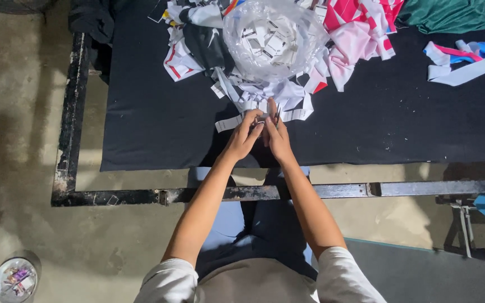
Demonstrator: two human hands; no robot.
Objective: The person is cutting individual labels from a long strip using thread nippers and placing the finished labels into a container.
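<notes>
both hands meet over the black cloth table (152, 129): the left hand (242, 137) pinches a narrow white paper strip (228, 123) trailing to its left, the right hand (277, 136) pressed close beside it, its hold unclear. just beyond the fingertips lie crumpled white strips (270, 95), then a clear, crinkled plastic bag (273, 36) of small tags.

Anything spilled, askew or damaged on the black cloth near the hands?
No damage shows. White label strips lie loose around the clear plastic bag, fabric scraps piled behind it. The left hand and right hand meet over one strip.
</notes>
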